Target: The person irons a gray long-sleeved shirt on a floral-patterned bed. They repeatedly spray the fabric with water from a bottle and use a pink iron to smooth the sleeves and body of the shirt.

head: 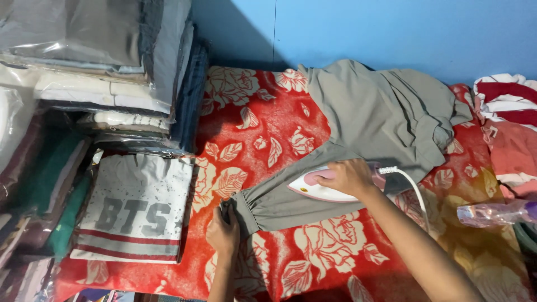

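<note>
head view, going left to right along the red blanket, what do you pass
folded grey printed shirt → left hand on the grey trouser cuff → right hand on the pink and white iron → clear plastic bottle

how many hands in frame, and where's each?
2. The left hand pins the cuffed end of the grey garment on the red floral blanket. The right hand grips the pink-and-white iron resting on that garment. No other hands show.

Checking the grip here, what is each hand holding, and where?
Right hand grips the iron by its handle; left hand pinches the grey garment at its cuff.
</note>
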